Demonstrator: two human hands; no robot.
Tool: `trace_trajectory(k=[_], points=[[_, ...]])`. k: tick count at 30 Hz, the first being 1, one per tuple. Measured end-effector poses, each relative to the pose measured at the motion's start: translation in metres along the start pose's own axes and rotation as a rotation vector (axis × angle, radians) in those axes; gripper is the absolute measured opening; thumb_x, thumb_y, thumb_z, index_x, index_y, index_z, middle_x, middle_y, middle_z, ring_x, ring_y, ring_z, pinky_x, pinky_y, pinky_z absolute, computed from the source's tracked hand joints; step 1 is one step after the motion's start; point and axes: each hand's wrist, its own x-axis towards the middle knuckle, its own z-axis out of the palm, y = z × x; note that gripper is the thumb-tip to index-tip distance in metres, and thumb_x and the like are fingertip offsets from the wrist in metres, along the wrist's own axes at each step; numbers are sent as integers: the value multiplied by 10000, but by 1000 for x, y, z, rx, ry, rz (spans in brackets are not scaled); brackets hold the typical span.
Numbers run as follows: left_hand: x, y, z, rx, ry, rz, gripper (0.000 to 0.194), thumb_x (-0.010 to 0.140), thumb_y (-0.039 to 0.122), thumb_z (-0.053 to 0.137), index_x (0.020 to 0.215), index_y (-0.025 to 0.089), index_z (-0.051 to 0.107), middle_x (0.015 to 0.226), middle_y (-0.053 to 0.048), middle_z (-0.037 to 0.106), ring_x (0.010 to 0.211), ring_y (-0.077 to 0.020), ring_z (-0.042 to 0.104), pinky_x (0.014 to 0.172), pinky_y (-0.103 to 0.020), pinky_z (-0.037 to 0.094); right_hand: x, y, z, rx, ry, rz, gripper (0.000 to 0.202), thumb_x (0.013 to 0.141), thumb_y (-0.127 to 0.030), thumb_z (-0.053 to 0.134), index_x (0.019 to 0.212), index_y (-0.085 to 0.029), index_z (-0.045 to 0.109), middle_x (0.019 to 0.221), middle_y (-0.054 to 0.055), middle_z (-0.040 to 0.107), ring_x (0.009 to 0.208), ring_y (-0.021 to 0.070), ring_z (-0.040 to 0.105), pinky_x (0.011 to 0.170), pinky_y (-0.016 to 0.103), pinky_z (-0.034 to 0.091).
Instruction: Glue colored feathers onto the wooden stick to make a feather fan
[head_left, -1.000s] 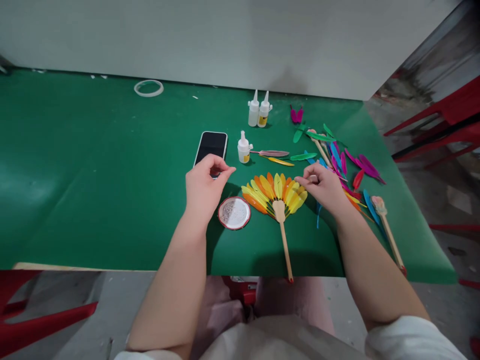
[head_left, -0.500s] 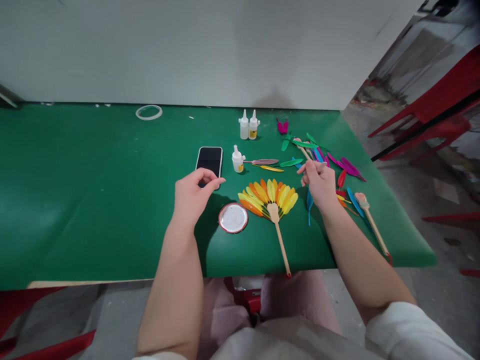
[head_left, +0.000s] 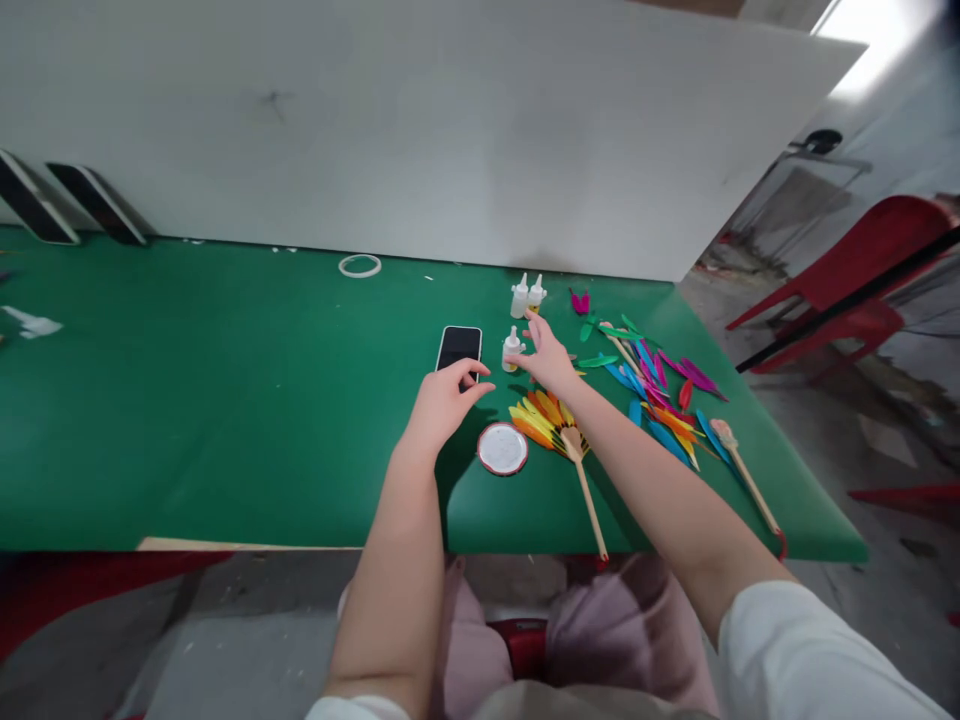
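We had our right hand (head_left: 553, 362) at the front white bottle (head_left: 513, 350), fingers apart, thumb over its side; couldn't tell if it touched. Bottle stood upright on the green worktop (head_left: 262, 430), just right of the phone (head_left: 460, 343). Our left hand (head_left: 444, 402) partly covered the phone's near end, thumb and index slightly apart. Feather fan (head_left: 571, 441) lay partly hidden by our right forearm, round lid (head_left: 502, 449) just left. Loose feathers (head_left: 699, 374) lay further right.
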Motion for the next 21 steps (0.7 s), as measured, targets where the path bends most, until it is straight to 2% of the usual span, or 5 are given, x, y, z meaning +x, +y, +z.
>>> trace_trajectory(k=[2,6,11,14,21], points=[[-1,2,-1,-45,1,-11,199,801,377,620,921,221,646,601,32,591,572,-136,550,593,-265,392,5,1,6,-37,19,-16,932,614,-219,718,1435,-255,279,1439,135,433,1217,306,522,605,274,560],[0,2,-1,-97,37,2,217,851,395,550,920,210,639,601,24,593,542,-130,550,578,-265,397,4,-5,11,-82,80,23,848,630,-222,685,1408,-214,347,1389,142,488,1115,302,589,556,276,559],[3,4,2,-136,95,47,291,821,356,604,1066,199,602,987,-62,674,891,-177,620,792,-307,456,-20,-28,5,47,102,-25,893,632,-312,692,1422,-257,280,1192,105,605,1007,250,611,417,211,485],[3,9,10,-233,26,73,460,789,377,647,1199,207,530,1132,-91,642,1034,-210,596,856,-336,454,-37,-48,-1,137,66,-97,893,654,-331,676,1429,-279,236,1084,77,620,879,196,608,392,203,455],[-2,28,33,-764,-53,17,367,762,347,663,1032,205,459,839,-7,603,708,-127,583,678,-272,479,-64,-56,-16,304,90,-108,802,673,-357,709,1380,-279,338,881,24,648,563,115,539,385,223,439]])
